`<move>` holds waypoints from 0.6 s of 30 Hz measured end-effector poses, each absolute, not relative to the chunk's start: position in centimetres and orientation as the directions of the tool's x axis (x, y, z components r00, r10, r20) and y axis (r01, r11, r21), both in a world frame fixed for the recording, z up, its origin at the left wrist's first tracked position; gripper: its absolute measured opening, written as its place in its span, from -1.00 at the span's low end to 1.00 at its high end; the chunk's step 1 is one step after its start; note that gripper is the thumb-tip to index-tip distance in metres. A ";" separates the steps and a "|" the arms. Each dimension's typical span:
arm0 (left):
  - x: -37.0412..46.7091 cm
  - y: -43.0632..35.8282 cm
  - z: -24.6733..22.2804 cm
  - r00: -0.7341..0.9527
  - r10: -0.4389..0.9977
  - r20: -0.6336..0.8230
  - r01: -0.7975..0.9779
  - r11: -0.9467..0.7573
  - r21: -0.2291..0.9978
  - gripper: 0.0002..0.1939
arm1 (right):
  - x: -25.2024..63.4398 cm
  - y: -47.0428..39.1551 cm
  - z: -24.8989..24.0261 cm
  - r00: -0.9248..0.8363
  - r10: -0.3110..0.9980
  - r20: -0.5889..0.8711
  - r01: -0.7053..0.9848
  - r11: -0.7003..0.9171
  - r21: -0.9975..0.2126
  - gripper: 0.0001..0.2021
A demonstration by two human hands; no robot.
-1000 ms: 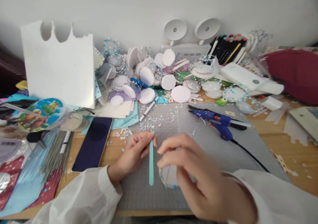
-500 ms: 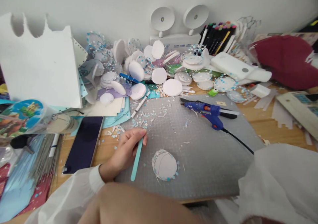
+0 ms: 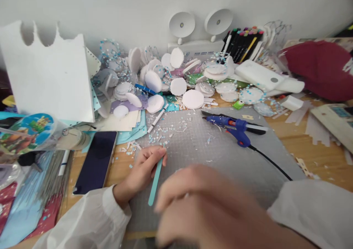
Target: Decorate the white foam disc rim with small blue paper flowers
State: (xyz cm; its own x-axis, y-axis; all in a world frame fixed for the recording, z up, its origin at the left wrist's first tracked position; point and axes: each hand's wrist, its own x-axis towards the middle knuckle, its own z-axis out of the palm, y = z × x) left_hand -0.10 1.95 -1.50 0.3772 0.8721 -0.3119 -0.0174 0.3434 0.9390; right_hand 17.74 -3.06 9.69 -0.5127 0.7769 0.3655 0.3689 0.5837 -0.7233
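Note:
My left hand (image 3: 145, 168) rests on the grey cutting mat (image 3: 190, 142), its thumb and fingers closed on one end of a flat teal strip (image 3: 156, 182) with a rounded tip. The strip slants down toward me. Close to the camera, my right hand (image 3: 204, 208) is smeared by motion, its fingers bent. Whether it holds anything cannot be made out. It covers the part of the mat where a white round disc edged with blue bits lay. A blue glue gun (image 3: 238, 129) lies on the mat beyond my right hand.
White discs (image 3: 193, 99) and blue-dotted wire rings pile up along the wall. A phone (image 3: 96, 162) and a lidded tub (image 3: 38, 133) sit at the left. Paper scraps and a white pen (image 3: 157, 118) lie behind my left hand. A dark red cap (image 3: 317, 70) is far right.
My right hand has come into sight over the mat, hiding the white disc. My left hand keeps its hold on the teal strip. The view has shifted slightly.

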 end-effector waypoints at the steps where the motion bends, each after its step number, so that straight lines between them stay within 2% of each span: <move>1: -0.1 1.9 -1.5 0.382 0.872 -0.306 -0.014 0.336 0.942 -0.52 | 19.1 -3.1 9.5 -0.356 0.819 0.450 0.424 0.571 -0.703 -0.84; 3: -0.2 1.8 -1.7 0.394 0.874 -0.286 0.001 0.311 0.951 -0.52 | 21.4 -3.3 8.2 -0.087 0.871 0.483 0.620 0.427 -0.659 -0.80; 4: -0.2 1.8 -1.8 0.400 0.875 -0.273 0.012 0.293 0.956 -0.51 | 22.5 -3.3 7.3 0.050 0.831 0.555 0.692 0.372 -0.619 -0.83; 6: -0.3 1.8 -1.9 0.416 0.873 -0.256 0.037 0.265 0.964 -0.50 | 24.5 -3.0 5.0 0.206 0.758 0.619 0.746 0.287 -0.600 -0.89; 8: -0.3 1.8 -2.0 0.430 0.868 -0.250 0.054 0.251 0.966 -0.50 | 26.4 -2.2 2.3 0.378 0.692 0.615 0.727 0.189 -0.660 -0.83; 10: -0.3 1.8 -1.9 0.442 0.865 -0.239 0.061 0.237 0.970 -0.49 | 28.1 -1.2 -0.1 0.340 0.733 0.589 0.754 0.162 -0.637 -0.79; 12: -0.2 1.8 -1.8 0.448 0.868 -0.215 0.063 0.209 0.976 -0.49 | 29.3 -0.2 -1.9 0.195 0.802 0.565 0.832 0.170 -0.528 -0.84; 15: -0.1 1.8 -1.6 0.453 0.869 -0.196 0.071 0.184 0.980 -0.48 | 30.2 0.6 -3.0 0.023 0.838 0.546 0.894 0.227 -0.386 -0.89; 18: 0.0 1.8 -1.4 0.468 0.857 -0.214 0.085 0.198 0.977 -0.48 | 30.2 1.1 -2.5 0.081 0.877 0.474 0.913 0.126 -0.389 -0.86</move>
